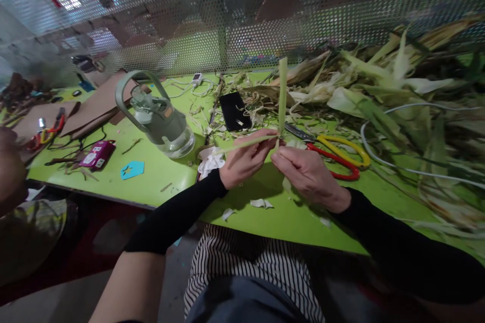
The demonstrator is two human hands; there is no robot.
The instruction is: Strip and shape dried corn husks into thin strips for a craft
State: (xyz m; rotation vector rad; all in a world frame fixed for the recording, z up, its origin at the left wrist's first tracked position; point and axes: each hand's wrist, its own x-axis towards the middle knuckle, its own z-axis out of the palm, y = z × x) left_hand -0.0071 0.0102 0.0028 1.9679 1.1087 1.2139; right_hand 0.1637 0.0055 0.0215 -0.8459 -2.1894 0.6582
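My left hand (246, 159) and my right hand (308, 174) meet above the green table (159, 176), both pinching thin pale green leaf strips. One leaf strip (282, 93) stands upright from my fingertips. A second strip (242, 144) runs leftward across my left fingers. Both forearms wear black sleeves. Scissors (337, 154) with a red and a yellow handle lie just behind my right hand.
A heap of corn husks and leaves (397, 91) fills the table's right side, with a white cable (382, 159) through it. A green-lidded water bottle (161, 118), black phone (235, 111), pink box (96, 154), blue star card (132, 169) and brown cardboard (94, 106) lie left. Another person's arm (9, 171) shows at far left.
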